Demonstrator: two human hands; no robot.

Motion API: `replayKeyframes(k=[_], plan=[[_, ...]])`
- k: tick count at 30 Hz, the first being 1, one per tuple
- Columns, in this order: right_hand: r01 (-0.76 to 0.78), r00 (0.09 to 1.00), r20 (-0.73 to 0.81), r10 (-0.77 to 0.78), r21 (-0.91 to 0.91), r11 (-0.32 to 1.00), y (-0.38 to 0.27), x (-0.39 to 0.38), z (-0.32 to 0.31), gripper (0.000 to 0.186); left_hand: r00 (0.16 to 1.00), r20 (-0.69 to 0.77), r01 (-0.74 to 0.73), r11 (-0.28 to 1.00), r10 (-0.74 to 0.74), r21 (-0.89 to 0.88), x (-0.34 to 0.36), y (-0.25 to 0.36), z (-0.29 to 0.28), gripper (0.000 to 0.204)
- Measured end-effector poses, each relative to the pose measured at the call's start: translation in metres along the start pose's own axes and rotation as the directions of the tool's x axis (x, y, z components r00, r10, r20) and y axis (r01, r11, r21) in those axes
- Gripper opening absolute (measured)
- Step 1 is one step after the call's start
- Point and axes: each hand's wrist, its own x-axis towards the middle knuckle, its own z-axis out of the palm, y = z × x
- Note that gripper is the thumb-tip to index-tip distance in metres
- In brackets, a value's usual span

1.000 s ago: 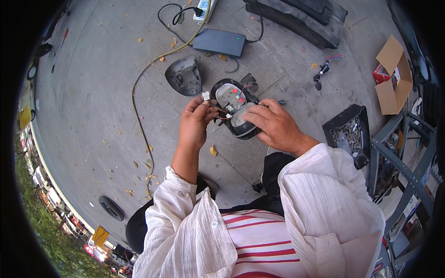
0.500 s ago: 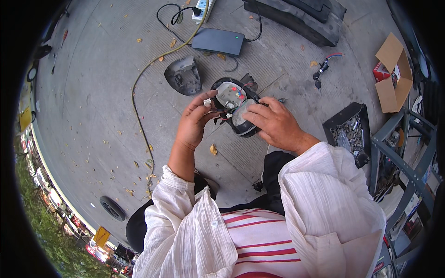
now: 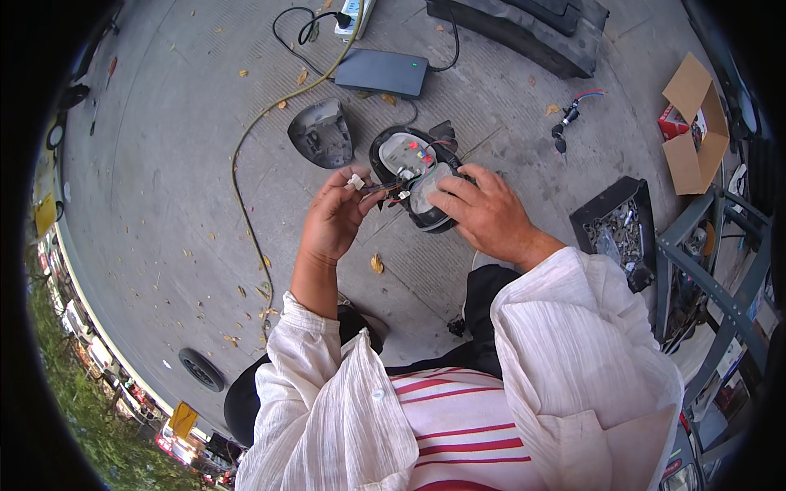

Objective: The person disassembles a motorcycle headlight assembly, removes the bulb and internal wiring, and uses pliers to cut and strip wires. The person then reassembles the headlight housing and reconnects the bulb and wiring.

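A black rounded housing with a pale grey inner face [image 3: 396, 153] is held up over the pavement. Small red and blue connectors and thin wires show inside it. My right hand [image 3: 490, 211] grips its right side, thumb underneath and fingers over the pale lower part. With my left hand [image 3: 334, 209] I pinch a white plug connector [image 3: 356, 182] whose dark wires run into the housing. A second small white connector [image 3: 404, 195] hangs by the wires between my hands. Beyond my left hand a dark grey shell cover [image 3: 321, 133] lies hollow side up.
A black power adapter [image 3: 381, 74] with a lit green light sits ahead, by a white power strip [image 3: 354, 20]. A yellowish cable [image 3: 246, 135] curves down the left. On the right are a black bin of hardware [image 3: 612, 221], an open carton [image 3: 696, 123] and a metal frame [image 3: 712, 278].
The left hand has shifted slightly left and down with the white connector, drawing its wires out a little more. The housing has tilted and moved slightly in the right hand.
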Motion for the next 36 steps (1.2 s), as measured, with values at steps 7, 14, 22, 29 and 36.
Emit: replayKeyframes(k=[7,14,22,29,36], plan=[[-0.023,1.000,-0.001,0.023,-0.014,1.000,0.001,-0.001,0.001,0.059,0.997,-0.077,0.007,1.000,-0.006,0.018,0.000,0.001,0.011,0.031],[-0.012,1.000,-0.013,0.013,0.010,1.000,0.000,0.001,-0.001,0.054,0.958,-0.287,-0.014,1.000,0.015,0.005,0.005,-0.007,-0.007,0.018],[-0.010,1.000,0.011,0.010,0.014,1.000,0.000,0.000,0.002,0.059,0.932,-0.362,0.032,0.999,-0.037,-0.020,0.004,-0.008,-0.010,0.014],[-0.013,1.000,0.024,0.013,0.019,1.000,0.000,0.001,0.003,0.059,0.901,-0.428,0.061,0.998,-0.065,-0.022,0.004,-0.009,-0.009,0.015],[-0.010,1.000,0.006,0.010,0.016,1.000,-0.001,0.002,0.002,0.049,0.880,-0.467,0.058,0.996,-0.084,-0.071,0.005,-0.011,-0.007,0.021]])
